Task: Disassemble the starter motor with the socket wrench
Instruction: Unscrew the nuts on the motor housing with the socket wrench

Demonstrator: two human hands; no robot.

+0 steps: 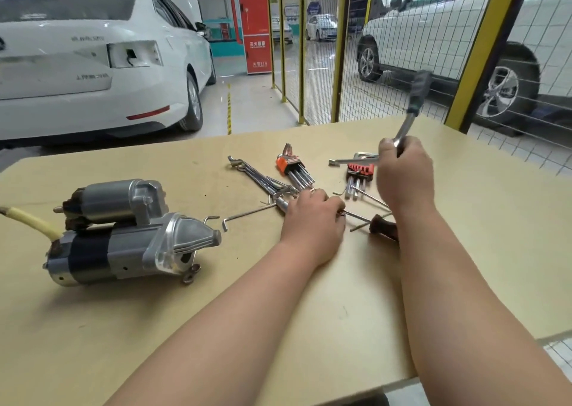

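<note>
Tan desk [123, 328] in a garage with a glossy grey floor [250, 102]. White car [93, 65] at left, yellow wire fence [340, 49] at right, perhaps a red cabinet [253, 27] behind.

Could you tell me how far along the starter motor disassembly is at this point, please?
Nothing looks taken apart yet: the starter motor lies whole on the table, untouched. In hand: the right hand holds the socket wrench raised, while the left hand rests among the loose tools. Left: bringing the wrench to the motor and undoing its fasteners.
</note>
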